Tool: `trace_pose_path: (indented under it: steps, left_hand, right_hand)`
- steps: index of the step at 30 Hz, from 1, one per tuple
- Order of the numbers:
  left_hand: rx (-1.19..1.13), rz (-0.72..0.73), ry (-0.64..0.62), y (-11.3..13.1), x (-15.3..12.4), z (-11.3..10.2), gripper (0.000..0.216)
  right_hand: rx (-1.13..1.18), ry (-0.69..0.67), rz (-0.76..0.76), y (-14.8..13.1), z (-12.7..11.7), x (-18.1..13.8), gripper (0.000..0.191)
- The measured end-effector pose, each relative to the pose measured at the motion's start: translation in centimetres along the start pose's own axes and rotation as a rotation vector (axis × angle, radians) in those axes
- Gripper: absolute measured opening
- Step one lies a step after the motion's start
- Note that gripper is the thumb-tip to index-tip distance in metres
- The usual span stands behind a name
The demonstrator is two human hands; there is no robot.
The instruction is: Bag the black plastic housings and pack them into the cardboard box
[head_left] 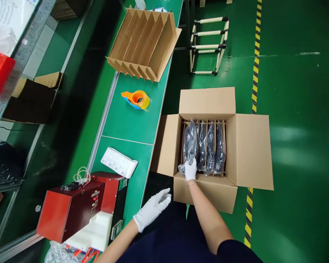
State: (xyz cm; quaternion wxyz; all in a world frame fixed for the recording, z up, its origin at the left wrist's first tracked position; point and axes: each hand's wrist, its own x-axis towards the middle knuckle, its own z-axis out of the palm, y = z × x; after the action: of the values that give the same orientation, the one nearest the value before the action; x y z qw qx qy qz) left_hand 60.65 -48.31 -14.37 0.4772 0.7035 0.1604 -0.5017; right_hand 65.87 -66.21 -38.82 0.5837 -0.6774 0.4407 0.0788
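Down at the near edge of the open carton (249, 146), my right hand (190, 168) is gloved and closed around the near end of the leftmost bagged black part (190, 144), fingers pinching the plastic where it bunches up. That part stands in the left slot of the cardboard divider, touching the carton's left wall side, and its long axis runs away from me, from the near edge toward the far flap. Three more bagged parts (211, 148) sit in the slots to its right, lined up the same way, side by side.

My left hand (153, 208) is gloved too, fingers spread and holding nothing, hovering over my lap just short of the carton's near left corner (so the right one is clearly the nearer, already on the bag).

Over on the green bench (126, 120) to the left: an orange tape dispenser (137, 99) near the middle, an empty cardboard divider (145, 42) at the far end, a strip of printed labels (117, 162), and a red machine (76, 204) at the near edge.
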Motion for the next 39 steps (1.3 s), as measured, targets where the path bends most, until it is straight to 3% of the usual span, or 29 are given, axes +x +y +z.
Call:
trace_pose_path:
  steps: [10,17,21,27,33,39]
  left_hand:
    - [0.012,-0.020,-0.008,2.1,2.9,2.7,0.091]
    - [0.059,-0.024,-0.010,1.1,4.4,4.3,0.099]
    - [0.087,-0.012,0.003,0.9,4.8,5.0,0.094]
    - [0.157,0.015,-0.005,1.3,5.6,5.9,0.087]
    - [0.223,0.034,-0.039,2.1,6.4,7.0,0.082]
    - [0.238,0.019,-0.025,2.2,6.6,7.9,0.084]
  right_hand:
    - [-0.292,-0.135,0.013,0.5,4.0,3.0,0.061]
    - [-0.692,-0.304,0.007,1.5,3.0,3.4,0.073]
    - [-0.888,-0.441,-0.056,0.4,2.6,2.9,0.062]
    - [-1.015,-0.526,-0.277,-0.5,-2.2,3.6,0.054]
    - [-1.140,-0.650,-0.305,0.6,-6.3,4.6,0.064]
    - [-1.163,-0.556,-0.294,0.5,-9.1,5.8,0.067]
